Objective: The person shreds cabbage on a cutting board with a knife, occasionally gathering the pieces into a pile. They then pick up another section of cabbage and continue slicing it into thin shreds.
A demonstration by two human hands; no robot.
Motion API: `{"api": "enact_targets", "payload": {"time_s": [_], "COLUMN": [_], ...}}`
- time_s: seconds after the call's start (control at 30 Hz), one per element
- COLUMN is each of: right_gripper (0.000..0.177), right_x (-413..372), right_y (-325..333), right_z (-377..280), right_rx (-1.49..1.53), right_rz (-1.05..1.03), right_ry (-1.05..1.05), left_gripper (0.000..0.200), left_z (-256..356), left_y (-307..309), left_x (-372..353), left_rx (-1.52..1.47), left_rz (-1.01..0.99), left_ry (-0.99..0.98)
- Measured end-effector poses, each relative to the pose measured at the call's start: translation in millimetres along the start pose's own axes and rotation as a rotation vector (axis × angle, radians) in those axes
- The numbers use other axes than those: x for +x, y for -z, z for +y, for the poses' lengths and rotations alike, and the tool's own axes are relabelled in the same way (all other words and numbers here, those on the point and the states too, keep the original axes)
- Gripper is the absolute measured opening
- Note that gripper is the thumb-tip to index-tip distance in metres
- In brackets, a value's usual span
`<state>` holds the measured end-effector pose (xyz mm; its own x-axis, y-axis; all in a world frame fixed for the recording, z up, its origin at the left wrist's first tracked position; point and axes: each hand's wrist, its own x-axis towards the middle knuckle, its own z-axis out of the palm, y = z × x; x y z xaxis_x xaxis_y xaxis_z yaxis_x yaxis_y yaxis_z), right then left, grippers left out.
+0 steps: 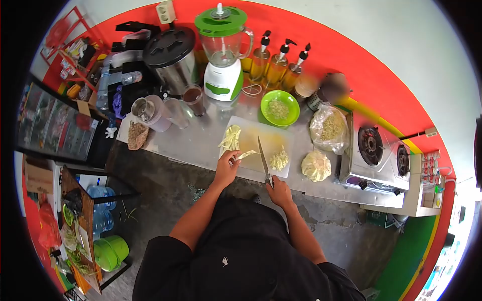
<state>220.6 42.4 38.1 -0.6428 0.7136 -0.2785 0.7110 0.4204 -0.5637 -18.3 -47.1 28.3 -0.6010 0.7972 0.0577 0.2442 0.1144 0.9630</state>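
Observation:
My left hand (pixel 227 168) is at the front edge of the white cutting board (pixel 236 173), its fingers pinching a pale strip of cabbage leaf (pixel 247 154). In my right hand (pixel 279 193) is the handle of a kitchen knife (pixel 263 158), its blade pointing away from me over the board, just right of the strip. Cut cabbage leaves (pixel 231 136) lie on the board's left side. To the right of the blade sits a small heap of shredded cabbage (pixel 279 159). A cabbage head (pixel 316 166) rests on the metal counter, right of the board.
Behind the board stands a green bowl (pixel 268 115) of pale shreds; a plastic bag (pixel 317 131) of shreds lies right. A gas stove (pixel 371 175) occupies the counter's right end. Along the back are a blender (pixel 222 80), several pump bottles (pixel 276 70) and a lidded steel container (pixel 175 75).

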Motion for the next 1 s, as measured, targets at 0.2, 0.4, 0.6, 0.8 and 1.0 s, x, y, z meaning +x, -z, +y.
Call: {"api": "enact_targets", "payload": {"time_s": [0.2,0.4,0.6,0.8,1.0], "right_gripper": [0.036,0.036,0.036,0.035,0.035], "right_x": [-10,-13,-1,2,4], "right_y": [5,6,-2,-8,6], "right_z": [4,-4,-20,-27,-53], "right_rx": [0.036,0.082,0.005,-0.038,-0.066], "right_rz": [0.093,0.124,0.082,0.066,0.033], "right_ry": [-0.1,-0.087,-0.116,-0.168,-0.222], "left_gripper": [0.033,0.036,0.035,0.039,0.042], "left_z": [-6,3,-2,-16,-10], "left_y": [-15,-20,-35,-24,-23], "left_x": [5,12,24,29,27], "left_rx": [0.325,0.529,0.577,0.655,0.684], "left_rz": [-0.079,-0.076,-0.366,-0.446,-0.434], "left_ry": [-0.255,-0.331,-0.531,-0.704,-0.749]}}
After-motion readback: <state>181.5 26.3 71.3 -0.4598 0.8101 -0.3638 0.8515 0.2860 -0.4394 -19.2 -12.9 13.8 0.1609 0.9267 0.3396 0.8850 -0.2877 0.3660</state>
